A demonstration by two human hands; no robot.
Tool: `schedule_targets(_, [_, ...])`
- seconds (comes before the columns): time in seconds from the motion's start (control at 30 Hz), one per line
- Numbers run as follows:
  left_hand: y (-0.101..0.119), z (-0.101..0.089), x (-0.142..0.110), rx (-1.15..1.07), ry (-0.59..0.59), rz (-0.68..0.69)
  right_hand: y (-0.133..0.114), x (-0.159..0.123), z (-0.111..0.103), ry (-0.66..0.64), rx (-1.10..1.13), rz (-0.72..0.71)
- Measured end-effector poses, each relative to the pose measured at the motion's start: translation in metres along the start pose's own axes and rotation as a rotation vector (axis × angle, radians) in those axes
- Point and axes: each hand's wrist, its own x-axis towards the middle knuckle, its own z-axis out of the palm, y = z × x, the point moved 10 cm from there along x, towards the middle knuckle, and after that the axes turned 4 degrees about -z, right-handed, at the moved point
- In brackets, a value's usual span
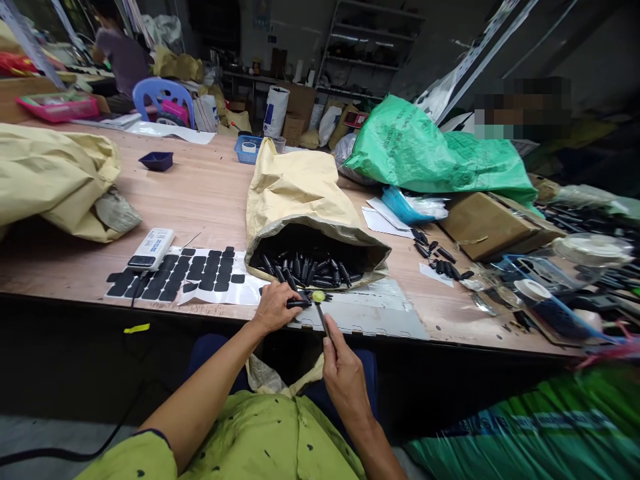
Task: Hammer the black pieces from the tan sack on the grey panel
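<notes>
My left hand (pixel 274 307) is closed on a small black plastic part (pixel 299 303) at the table's near edge. My right hand (pixel 344 373) grips a thin dark tool (pixel 323 320), whose tip carries a small yellow-green piece (pixel 319 296) that touches the black part. Just beyond lies an open tan paper sack (pixel 295 193) on its side, its mouth full of several black parts (pixel 305 270). To the left of my left hand lies a white backing sheet with several black rectangular stickers (pixel 190 273).
A white rectangular device (pixel 151 249) sits by the sticker sheet. A cardboard box (pixel 495 223), loose black parts (pixel 440 260), tape rolls (pixel 533 290) and a green bag (pixel 425 150) crowd the right. Another tan sack (pixel 50 177) lies left. A person sits far back left by a blue chair (pixel 165 97).
</notes>
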Motion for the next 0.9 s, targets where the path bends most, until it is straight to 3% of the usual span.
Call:
schedule_targets(0.13, [0.001, 0.000, 0.000, 0.015, 0.020, 0.005, 0.042, 0.004, -0.029, 0.096, -0.196, 0.192])
schedule_targets(0.23, [0.005, -0.004, -0.002, 0.004, 0.031, 0.041, 0.069, 0.002, -0.036, 0.097, -0.328, 0.317])
schedule_targets(0.4, [0.032, -0.011, -0.028, -0.012, 0.046, 0.277, 0.079, -0.002, -0.029, 0.117, -0.393, 0.307])
schedule_targets(0.5, [0.046, 0.006, -0.063, 0.018, -0.015, 0.434, 0.078, -0.003, -0.025, 0.141, -0.382, 0.263])
schedule_targets(0.67, [0.047, 0.041, -0.099, 0.148, -0.065, 0.455, 0.081, -0.003, -0.024, 0.155, -0.399, 0.256])
schedule_targets(0.77, [0.050, 0.035, -0.085, 0.170, -0.034, 0.472, 0.081, -0.003, -0.023, 0.155, -0.395, 0.256])
schedule_targets(0.9, [0.039, -0.014, -0.025, 0.220, 0.147, 0.365, 0.084, -0.003, -0.022, 0.149, -0.377, 0.293])
